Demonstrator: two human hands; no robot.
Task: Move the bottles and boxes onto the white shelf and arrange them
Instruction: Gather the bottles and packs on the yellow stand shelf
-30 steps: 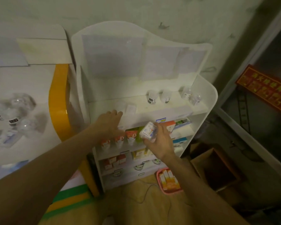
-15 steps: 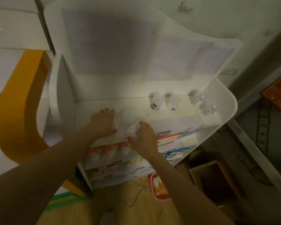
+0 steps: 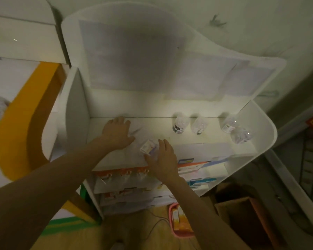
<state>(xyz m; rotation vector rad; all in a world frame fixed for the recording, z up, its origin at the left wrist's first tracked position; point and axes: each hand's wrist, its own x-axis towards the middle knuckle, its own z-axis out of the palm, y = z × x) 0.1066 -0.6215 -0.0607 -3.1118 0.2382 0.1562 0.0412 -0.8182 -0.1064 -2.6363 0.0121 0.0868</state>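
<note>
Head view, done: four bottles (image 3: 181, 124) stand on the white shelf (image 3: 260, 141) top tier, well right of both hands; lower tiers already hold boxes.
Left: more boxes wait in the pink basket (image 3: 179, 231) below.
Right hand (image 3: 163, 157): fingers spread over the small box (image 3: 149, 147); box lies at its fingertips, probably being set down.
Left hand (image 3: 117, 133): flat, fingers straight, resting on the shelf, just left of the box.

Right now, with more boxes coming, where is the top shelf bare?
Bare: front right strip between the small white box and the clear bottles; also the back middle. Crowded: back right bottles, and the left, where the left hand rests.
</note>
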